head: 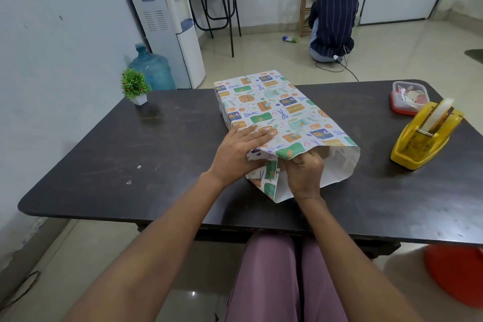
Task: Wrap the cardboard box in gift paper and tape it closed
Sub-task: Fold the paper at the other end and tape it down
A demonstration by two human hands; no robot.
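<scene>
While the long box wrapped in white gift paper printed with orange, green and blue presents lies lengthwise across the middle of the dark rectangular worktop, I keep both hands at its near, unsealed end. My left hand lies flat with straight fingers on the top of the paper near the left corner, pressing it down. My right hand is curled, its fingers pinching the folded left flap of paper at the open mouth, where the white inside shows. A yellow plastic tape dispenser stands well to the right, a clear lidded container on a red base behind it. A small green potted plant sits at the far left corner.
</scene>
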